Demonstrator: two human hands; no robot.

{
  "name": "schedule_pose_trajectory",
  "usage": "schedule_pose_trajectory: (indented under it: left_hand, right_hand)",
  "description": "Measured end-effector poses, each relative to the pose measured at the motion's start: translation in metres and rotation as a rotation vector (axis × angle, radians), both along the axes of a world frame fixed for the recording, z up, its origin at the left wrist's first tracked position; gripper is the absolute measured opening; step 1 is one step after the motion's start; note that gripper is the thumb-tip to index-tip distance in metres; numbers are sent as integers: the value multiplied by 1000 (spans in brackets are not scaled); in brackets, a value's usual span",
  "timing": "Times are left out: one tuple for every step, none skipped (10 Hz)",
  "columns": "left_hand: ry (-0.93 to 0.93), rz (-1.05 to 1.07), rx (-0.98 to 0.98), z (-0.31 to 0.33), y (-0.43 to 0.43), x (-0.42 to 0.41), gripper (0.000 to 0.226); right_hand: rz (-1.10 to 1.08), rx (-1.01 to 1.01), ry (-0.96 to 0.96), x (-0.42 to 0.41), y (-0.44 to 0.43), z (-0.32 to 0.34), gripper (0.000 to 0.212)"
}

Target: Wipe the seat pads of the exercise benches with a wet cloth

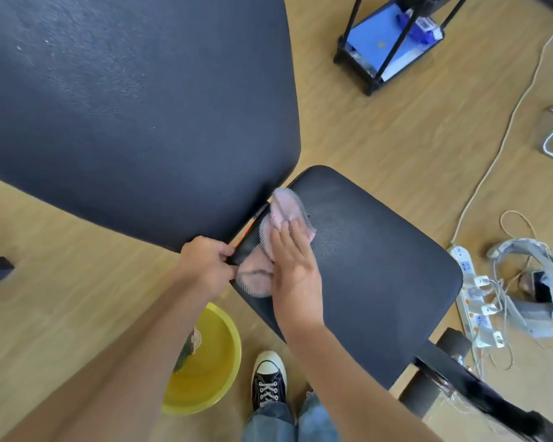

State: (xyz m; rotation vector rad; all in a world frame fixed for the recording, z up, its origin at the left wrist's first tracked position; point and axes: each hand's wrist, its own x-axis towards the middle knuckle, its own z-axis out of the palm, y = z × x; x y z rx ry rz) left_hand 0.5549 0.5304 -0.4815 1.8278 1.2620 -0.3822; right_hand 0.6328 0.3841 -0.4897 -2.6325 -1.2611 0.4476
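A black seat pad (pixel 374 260) of an exercise bench fills the lower middle, with the large dark back pad (pixel 134 106) raised above it at the upper left. A pale pink cloth (pixel 286 210) lies at the seat pad's narrow end, close to the gap between the pads. My right hand (pixel 296 269) presses flat on the cloth, fingers together. My left hand (pixel 206 266) pinches the cloth's near corner at the seat pad's left edge.
A yellow basin (pixel 211 358) stands on the wooden floor under my left forearm, beside my black sneaker (pixel 268 379). A power strip (pixel 474 298) with cables and a grey device lies at the right. A black frame with a blue base (pixel 387 39) stands at the top right.
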Motion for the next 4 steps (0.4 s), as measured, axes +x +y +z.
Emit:
schedule_pose_trajectory:
  left_hand:
    - [-1, -38, 6, 1, 0, 1, 26]
    - [-64, 76, -166, 15, -10, -10, 38]
    - [-102, 204, -277, 50, -29, -52, 38]
    - [-54, 339, -234, 95, -64, -131, 42]
  right_hand:
    - [281, -62, 30, -11, -45, 6, 63]
    - [495, -166, 85, 6, -105, 19, 75]
    - [145, -102, 160, 40, -118, 76, 54]
    - [-65, -233, 219, 80, -193, 57, 18]
